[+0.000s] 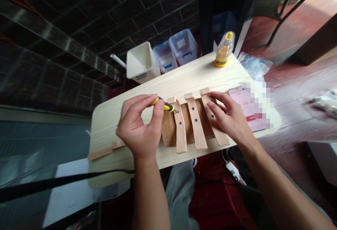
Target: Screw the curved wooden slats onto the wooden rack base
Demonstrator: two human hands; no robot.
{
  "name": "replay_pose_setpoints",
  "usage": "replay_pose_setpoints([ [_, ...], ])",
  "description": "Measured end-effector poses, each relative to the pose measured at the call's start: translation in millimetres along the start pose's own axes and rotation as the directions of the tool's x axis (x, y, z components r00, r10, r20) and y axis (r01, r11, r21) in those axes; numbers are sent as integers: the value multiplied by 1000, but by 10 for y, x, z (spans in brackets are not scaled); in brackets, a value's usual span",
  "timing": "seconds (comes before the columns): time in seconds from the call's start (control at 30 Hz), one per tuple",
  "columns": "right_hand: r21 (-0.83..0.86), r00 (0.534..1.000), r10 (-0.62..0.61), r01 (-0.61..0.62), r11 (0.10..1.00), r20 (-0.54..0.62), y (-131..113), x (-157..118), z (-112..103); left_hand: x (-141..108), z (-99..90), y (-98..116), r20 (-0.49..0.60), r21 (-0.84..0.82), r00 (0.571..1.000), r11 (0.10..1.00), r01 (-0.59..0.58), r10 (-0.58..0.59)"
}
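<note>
In my left hand (pixel 142 124) is a small yellow-and-black screwdriver (pixel 165 105), pinched between thumb and fingers. Its tip meets the upper hole of the left wooden hook (pixel 181 135). That hook lies across a brown wooden board (pixel 168 130), beside a middle wooden hook (pixel 198 133) and a right wooden hook (pixel 219 135). Each has a raised block at its far end, and dark holes show along the strips. My right hand (pixel 228 112) grips the right hook near its far end, thumb and fingers against it; part of the strip is hidden under the hand.
Another wooden strip (pixel 101 153) lies at the left of the pale table (pixel 158 88). A clear bottle-shaped case with yellow base (pixel 224 51) stands at the far right corner. A phone (pixel 246 103) lies right of my hand. Plastic bins (pixel 142 63) stand beyond the far edge.
</note>
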State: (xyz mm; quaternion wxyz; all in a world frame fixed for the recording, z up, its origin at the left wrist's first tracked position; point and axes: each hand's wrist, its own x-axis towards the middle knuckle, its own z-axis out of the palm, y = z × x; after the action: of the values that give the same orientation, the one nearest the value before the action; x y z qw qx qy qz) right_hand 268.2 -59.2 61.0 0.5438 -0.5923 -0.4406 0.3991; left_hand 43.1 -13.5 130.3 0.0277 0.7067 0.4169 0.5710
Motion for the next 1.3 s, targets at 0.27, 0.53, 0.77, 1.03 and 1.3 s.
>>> replay_pose_setpoints([
  [0.27, -10, 1000, 9, -9, 1000, 3, -13, 4, -3, 19, 15, 11, -40, -30, 999, 999, 22, -23],
  [0.53, -17, 1000, 9, -9, 1000, 1, -6, 6, -9, 34, 22, 58, -21, -70, 1000, 997, 17, -18],
  [0.77, -8, 1000, 10, -10, 1000, 13, -15, 0, -9, 14, 33, 26, -6, -71, 1000, 997, -2, 2],
  [1.03, -6, 999, 23, -23, 1000, 28, -30, -9, -18, 32, 52, 44, -29, -78, 999, 997, 10, -12],
  [1.3, -1, 999, 16, -16, 1000, 32, -9, -6, -15, -13, 71, 56, -32, -215, 989, 967, 138, -148],
])
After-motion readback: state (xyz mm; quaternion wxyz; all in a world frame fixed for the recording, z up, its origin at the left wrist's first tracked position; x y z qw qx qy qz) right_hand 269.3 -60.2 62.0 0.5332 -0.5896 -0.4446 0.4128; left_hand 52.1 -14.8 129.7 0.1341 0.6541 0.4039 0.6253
